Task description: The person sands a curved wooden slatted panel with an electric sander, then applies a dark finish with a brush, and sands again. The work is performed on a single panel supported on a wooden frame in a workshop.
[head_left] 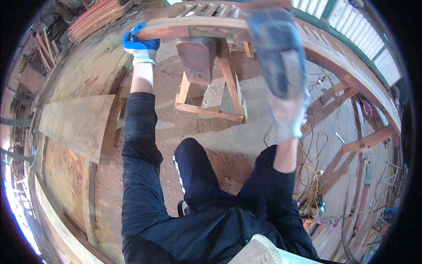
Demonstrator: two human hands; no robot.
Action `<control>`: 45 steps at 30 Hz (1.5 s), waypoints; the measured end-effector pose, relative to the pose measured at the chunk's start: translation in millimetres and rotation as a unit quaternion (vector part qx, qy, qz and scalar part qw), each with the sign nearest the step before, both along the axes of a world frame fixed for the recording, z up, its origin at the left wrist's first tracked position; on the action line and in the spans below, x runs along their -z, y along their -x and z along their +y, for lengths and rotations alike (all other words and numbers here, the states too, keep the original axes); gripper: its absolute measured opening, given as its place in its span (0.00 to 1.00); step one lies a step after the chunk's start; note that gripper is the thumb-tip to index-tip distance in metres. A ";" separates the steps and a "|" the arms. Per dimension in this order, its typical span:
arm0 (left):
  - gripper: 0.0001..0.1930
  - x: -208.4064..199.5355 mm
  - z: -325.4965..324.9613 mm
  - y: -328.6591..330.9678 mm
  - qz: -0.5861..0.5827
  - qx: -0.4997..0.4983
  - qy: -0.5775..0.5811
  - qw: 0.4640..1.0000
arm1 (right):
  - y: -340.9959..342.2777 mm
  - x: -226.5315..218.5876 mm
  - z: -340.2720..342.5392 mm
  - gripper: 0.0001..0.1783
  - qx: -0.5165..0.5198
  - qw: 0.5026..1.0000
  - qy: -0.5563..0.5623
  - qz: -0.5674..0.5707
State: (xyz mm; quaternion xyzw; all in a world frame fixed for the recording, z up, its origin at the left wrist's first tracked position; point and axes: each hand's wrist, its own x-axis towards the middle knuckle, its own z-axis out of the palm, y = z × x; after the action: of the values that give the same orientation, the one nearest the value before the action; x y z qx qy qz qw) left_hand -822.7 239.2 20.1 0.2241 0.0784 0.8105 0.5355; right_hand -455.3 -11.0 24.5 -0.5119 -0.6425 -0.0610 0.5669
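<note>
My left hand (143, 46), in a white glove with blue fingers, is closed round the left end of a reddish wooden rail (211, 31). The rail is part of a long slatted wooden frame. My right hand (285, 116), gloved in white at the wrist, is raised and smeared by motion. It has a large dark blue-grey object (277, 53) with a rounded lower end, which covers part of the rail. The fingers are hidden, and the object's kind does not show. Under the rail, a brown board (196, 59) hangs down above a wooden trestle (209, 110).
At left lies a thin pale sheet (79, 125) over large wooden panels (66, 185). Yellow cords (314, 176) tangle on the floor at right, near a wrench (340, 137). A timber prop (369, 140) supports the frame. Stacked planks (96, 20) lie far left.
</note>
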 end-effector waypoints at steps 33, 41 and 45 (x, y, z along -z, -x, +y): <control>0.63 -13.8 -210.9 -174.5 0.246 -0.137 -0.036 0.959 | 81.3 -53.2 24.9 0.38 0.014 0.946 0.219 -0.241; 0.53 -18.8 -203.7 -169.2 0.098 -0.164 -0.017 0.981 | 96.5 -83.9 35.0 0.43 0.003 0.910 0.138 -0.391; 0.57 -21.8 -221.7 -178.2 0.012 -0.134 -0.009 0.991 | 108.3 -90.9 20.5 0.47 0.028 0.898 0.263 -0.351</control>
State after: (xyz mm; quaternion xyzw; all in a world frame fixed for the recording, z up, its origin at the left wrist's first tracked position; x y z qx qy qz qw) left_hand -644.4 17.5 41.9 0.2263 0.1073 0.8727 0.4191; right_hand -563.6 9.5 115.4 -0.6057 -0.7777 -0.0809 0.1475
